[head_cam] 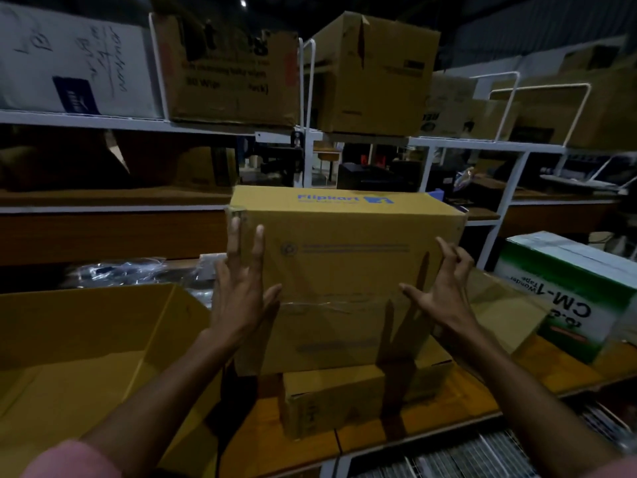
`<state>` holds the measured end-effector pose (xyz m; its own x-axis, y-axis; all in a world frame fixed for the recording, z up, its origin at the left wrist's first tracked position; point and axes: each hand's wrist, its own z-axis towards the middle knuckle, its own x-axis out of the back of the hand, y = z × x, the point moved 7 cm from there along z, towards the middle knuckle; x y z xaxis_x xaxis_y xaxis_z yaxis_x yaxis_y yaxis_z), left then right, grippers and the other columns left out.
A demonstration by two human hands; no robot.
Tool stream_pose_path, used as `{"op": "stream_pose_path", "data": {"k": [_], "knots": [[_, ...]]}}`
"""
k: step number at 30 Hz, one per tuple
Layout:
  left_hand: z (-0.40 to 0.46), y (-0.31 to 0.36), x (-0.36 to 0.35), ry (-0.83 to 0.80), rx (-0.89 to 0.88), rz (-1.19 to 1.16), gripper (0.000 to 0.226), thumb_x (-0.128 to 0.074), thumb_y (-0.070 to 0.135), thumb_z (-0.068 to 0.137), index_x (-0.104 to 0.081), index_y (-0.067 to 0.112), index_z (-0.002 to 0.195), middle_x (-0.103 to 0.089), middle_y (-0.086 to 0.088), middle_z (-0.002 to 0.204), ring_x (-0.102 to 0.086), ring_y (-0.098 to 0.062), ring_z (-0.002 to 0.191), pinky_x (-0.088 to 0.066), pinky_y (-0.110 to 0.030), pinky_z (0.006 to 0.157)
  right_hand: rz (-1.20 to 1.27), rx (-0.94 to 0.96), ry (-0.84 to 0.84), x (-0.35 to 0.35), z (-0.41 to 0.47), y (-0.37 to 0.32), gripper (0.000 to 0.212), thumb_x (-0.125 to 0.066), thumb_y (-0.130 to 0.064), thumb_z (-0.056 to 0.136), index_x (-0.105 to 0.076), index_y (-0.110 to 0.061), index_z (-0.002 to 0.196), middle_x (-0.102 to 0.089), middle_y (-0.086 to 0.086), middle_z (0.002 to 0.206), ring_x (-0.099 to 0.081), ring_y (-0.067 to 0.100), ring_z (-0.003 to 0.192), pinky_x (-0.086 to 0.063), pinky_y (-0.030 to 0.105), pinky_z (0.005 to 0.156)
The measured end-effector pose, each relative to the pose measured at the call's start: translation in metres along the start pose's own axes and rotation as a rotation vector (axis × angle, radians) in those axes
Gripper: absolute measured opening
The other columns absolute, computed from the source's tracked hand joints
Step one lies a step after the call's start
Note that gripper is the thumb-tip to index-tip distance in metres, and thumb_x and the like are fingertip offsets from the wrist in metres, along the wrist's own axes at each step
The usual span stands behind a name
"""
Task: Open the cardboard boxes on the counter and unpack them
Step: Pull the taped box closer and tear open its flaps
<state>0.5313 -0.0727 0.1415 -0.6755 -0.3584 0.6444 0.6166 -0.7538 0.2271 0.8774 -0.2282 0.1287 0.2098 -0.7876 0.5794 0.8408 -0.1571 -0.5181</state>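
A closed yellow-brown cardboard box with a blue printed logo stands in the middle, stacked on a smaller cardboard box on the wooden counter. Clear tape runs across the upper box's near face. My left hand lies flat against the box's left edge, fingers straight and pointing up. My right hand is at the box's right edge with its fingers half bent and spread, holding nothing; whether it touches the box I cannot tell.
A large open cardboard box sits at the left. A green and white tape carton stands at the right. Crumpled clear plastic lies behind the open box. White shelves above carry several more cartons.
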Motion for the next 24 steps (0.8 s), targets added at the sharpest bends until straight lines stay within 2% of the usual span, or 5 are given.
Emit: {"op": "stream_pose_path", "data": {"k": [5,10,15,20,24], "knots": [[0.021,-0.007,0.011,-0.042,-0.002,0.024,0.119,-0.084,0.034,0.078,0.0,0.026,0.163,0.025,-0.007,0.167,-0.027,-0.05,0.136,-0.052,-0.056,0.09,-0.046,0.058,-0.03,0.005,0.017,-0.01,0.122,-0.092,-0.042,0.067,-0.009,-0.038,0.157,-0.004,0.008,0.159,-0.018,0.038,0.145,-0.036,0.059,0.112],[0.053,-0.018,0.014,-0.111,0.008,0.064,0.125,-0.087,0.034,0.075,0.003,0.033,0.161,0.022,0.0,0.167,-0.026,-0.05,0.136,-0.054,-0.058,0.086,-0.131,0.076,-0.007,0.013,0.049,-0.018,0.121,-0.091,-0.047,0.066,-0.015,-0.034,0.159,0.0,0.012,0.163,-0.015,0.042,0.148,-0.029,0.059,0.112],[0.078,-0.019,0.011,-0.161,0.039,0.049,0.124,-0.092,0.033,0.07,-0.006,0.033,0.159,0.009,0.001,0.166,-0.027,-0.049,0.137,-0.053,-0.061,0.086,-0.169,0.088,-0.044,0.017,0.08,-0.023,0.121,-0.094,-0.046,0.062,-0.021,-0.034,0.158,0.001,0.007,0.164,-0.017,0.048,0.146,-0.032,0.064,0.111],[0.074,-0.012,0.008,-0.134,0.031,0.068,0.115,-0.095,0.031,0.065,-0.021,0.024,0.153,-0.011,-0.01,0.157,-0.04,-0.051,0.122,-0.057,-0.059,0.079,-0.186,0.112,-0.057,0.012,0.083,-0.022,0.11,-0.096,-0.038,0.06,-0.033,-0.033,0.149,-0.012,0.003,0.156,-0.021,0.046,0.14,-0.04,0.067,0.106],[0.069,-0.006,0.014,-0.085,0.006,0.077,0.108,-0.094,0.024,0.066,-0.025,0.024,0.151,-0.014,-0.014,0.154,-0.038,-0.054,0.121,-0.057,-0.059,0.077,-0.127,0.198,0.044,0.023,0.079,-0.02,0.101,-0.097,-0.035,0.059,-0.041,-0.025,0.142,-0.025,0.015,0.151,-0.03,0.047,0.136,-0.041,0.064,0.105]]}}
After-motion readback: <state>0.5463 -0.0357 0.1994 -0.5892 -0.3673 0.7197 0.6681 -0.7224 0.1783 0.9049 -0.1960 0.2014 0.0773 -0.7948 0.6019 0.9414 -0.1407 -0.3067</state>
